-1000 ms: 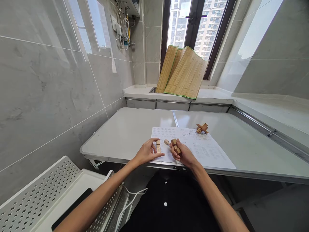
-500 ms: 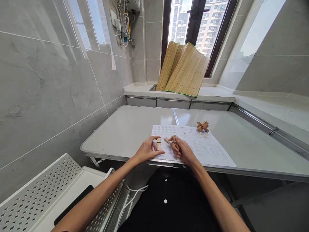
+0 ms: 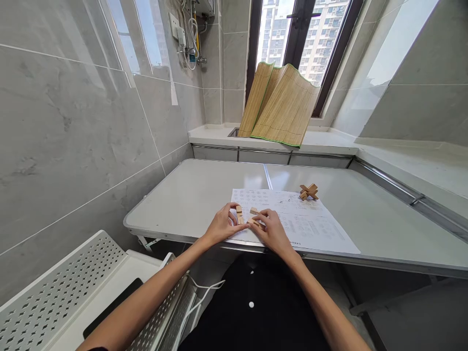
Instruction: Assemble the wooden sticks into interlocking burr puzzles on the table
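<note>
Between the thumb and fingers of my left hand [image 3: 221,224] are notched wooden puzzle pieces [image 3: 239,214], set end to end in an upright line. My right hand [image 3: 271,230] is closed over another wooden piece [image 3: 256,222] low over the paper, its thumb tip close to my left thumb. One more small wooden block [image 3: 254,210] shows just beyond the right fingertips; whether they touch it I cannot tell. Under both hands lies a printed sheet [image 3: 310,224] with rows of small diagrams. At its far right edge sits an assembled wooden burr puzzle [image 3: 309,191].
The white folding table [image 3: 183,195] has a centre seam. A folded bamboo mat [image 3: 285,107] leans by the window on the ledge behind. At my left stands a white perforated rack [image 3: 66,292] with a dark flat object [image 3: 113,307] and a white cable [image 3: 195,307].
My right hand has lowered and turned palm-down, bringing its piece to the paper beside my left hand. One block it held now lies farther back. My left hand stays nearly still.
</note>
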Tool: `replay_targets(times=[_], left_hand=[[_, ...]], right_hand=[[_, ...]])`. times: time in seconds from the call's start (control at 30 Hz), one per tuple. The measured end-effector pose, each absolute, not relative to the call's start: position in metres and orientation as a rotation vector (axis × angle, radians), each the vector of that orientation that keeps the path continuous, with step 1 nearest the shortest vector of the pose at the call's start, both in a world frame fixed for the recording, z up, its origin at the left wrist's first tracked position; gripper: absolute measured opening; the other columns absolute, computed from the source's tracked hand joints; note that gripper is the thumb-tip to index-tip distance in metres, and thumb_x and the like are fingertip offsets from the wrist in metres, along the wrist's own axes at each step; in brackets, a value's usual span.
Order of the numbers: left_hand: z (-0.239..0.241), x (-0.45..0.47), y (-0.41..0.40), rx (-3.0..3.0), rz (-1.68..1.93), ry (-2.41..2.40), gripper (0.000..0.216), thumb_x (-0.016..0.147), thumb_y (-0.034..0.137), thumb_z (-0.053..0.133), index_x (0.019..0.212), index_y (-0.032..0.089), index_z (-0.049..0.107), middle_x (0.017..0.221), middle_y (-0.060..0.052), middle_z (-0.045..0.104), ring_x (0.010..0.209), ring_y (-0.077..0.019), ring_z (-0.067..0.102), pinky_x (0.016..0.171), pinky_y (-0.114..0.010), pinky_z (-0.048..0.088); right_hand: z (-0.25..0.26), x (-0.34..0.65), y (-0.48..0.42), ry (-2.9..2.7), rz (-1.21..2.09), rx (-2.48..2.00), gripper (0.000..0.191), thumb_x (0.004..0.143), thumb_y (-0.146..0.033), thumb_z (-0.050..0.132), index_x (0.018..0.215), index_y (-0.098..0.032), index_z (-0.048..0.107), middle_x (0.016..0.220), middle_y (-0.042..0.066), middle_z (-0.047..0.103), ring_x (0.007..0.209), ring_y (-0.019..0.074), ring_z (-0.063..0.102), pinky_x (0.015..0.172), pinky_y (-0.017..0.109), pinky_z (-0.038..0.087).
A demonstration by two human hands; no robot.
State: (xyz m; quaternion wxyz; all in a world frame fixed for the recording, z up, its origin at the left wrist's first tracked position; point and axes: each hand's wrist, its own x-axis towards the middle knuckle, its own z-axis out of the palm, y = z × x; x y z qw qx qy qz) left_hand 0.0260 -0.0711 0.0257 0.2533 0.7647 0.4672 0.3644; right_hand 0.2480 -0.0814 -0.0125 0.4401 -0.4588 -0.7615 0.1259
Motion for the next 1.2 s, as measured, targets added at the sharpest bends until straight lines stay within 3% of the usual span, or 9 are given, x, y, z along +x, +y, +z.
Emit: replay_targets(times=[0.3,0.47,0.6,0.77,0.97,1.2], left_hand=[[0.028,0.027,-0.072,2.086,0.956,1.272,0.077,0.07,0.06,0.084,0.128,0.02,0.053,0.079,0.003,0.065,0.071,-0.0192,0.068,0.073,-0.033,0.056],[0.029,0.026,-0.073,2.078,0.958,1.219,0.076,0.068,0.055,0.088,0.127,0.02,0.054,0.078,0.004,0.064,0.068,-0.018,0.066,0.071,-0.033,0.056],[0.029,0.025,-0.074,2.081,0.94,1.156,0.076,0.067,0.054,0.089,0.126,0.02,0.056,0.076,0.004,0.062,0.067,-0.0181,0.065,0.07,-0.032,0.056],[0.032,0.027,-0.075,2.079,0.931,1.183,0.076,0.067,0.054,0.089,0.126,0.02,0.057,0.082,0.002,0.065,0.07,-0.0183,0.065,0.071,-0.032,0.055],[0.034,0.028,-0.077,2.086,0.908,1.194,0.078,0.068,0.058,0.087,0.128,0.019,0.056,0.081,0.002,0.065,0.072,-0.0189,0.066,0.073,-0.033,0.054],[0.036,0.028,-0.079,2.174,0.922,1.136,0.069,0.069,0.059,0.085,0.122,0.022,0.06,0.104,-0.003,0.069,0.074,-0.0162,0.062,0.073,-0.031,0.051]], right_hand=[[-0.029,0.254,-0.065,-1.656,0.262,-1.366,0.04,0.096,-0.036,0.052,0.129,-0.019,0.066,0.124,0.016,0.057,0.12,0.0342,0.051,0.103,0.051,0.044],[-0.037,0.256,-0.055,-1.659,0.286,-1.472,0.038,0.095,-0.035,0.05,0.121,-0.018,0.071,0.117,0.017,0.063,0.114,0.0356,0.056,0.099,0.05,0.045],[-0.029,0.259,-0.054,-1.611,0.323,-1.465,0.032,0.094,-0.042,0.054,0.106,-0.02,0.075,0.103,0.014,0.064,0.096,0.0309,0.062,0.088,0.045,0.049],[-0.01,0.264,-0.064,-1.536,0.629,-1.282,0.04,0.096,-0.055,0.055,0.113,-0.022,0.07,0.105,0.01,0.071,0.083,0.0244,0.066,0.078,0.038,0.05],[0.007,0.26,-0.081,-1.646,0.769,-1.108,0.037,0.091,-0.056,0.065,0.108,-0.025,0.073,0.109,0.006,0.074,0.091,0.0235,0.062,0.083,0.037,0.048],[0.011,0.257,-0.087,-1.728,0.801,-1.045,0.033,0.086,-0.054,0.071,0.103,-0.026,0.075,0.102,0.005,0.073,0.082,0.022,0.058,0.082,0.038,0.049]])
